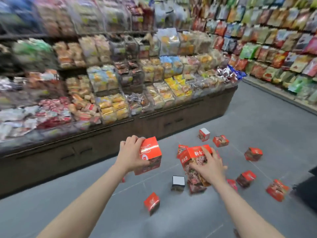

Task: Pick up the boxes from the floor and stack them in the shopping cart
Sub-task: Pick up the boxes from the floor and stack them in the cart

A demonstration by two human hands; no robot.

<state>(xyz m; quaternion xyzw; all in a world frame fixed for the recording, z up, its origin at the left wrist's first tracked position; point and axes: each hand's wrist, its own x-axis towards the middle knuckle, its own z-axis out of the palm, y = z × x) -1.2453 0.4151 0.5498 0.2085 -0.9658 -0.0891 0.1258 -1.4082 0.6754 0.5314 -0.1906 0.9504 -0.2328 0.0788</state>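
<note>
My left hand [131, 154] grips a stack of two red boxes [151, 152] held above the grey floor. My right hand [208, 167] grips another stack of red boxes [193, 158] with a meat picture on the side, also lifted off the floor. Several more red boxes lie scattered on the floor: one near me [151, 202], one showing its white bottom [178, 182], others to the right [246, 178] [277, 189] [253, 153] and further away [220, 140] [204, 134]. No shopping cart is recognisable in view.
A long dark wooden display counter [154, 122] piled with snack packets runs along the left and back. A wall of hanging snack bags [274, 40] fills the right. A dark object [307, 188] sits at the right edge. Grey tiled floor [248, 114] stretches between them.
</note>
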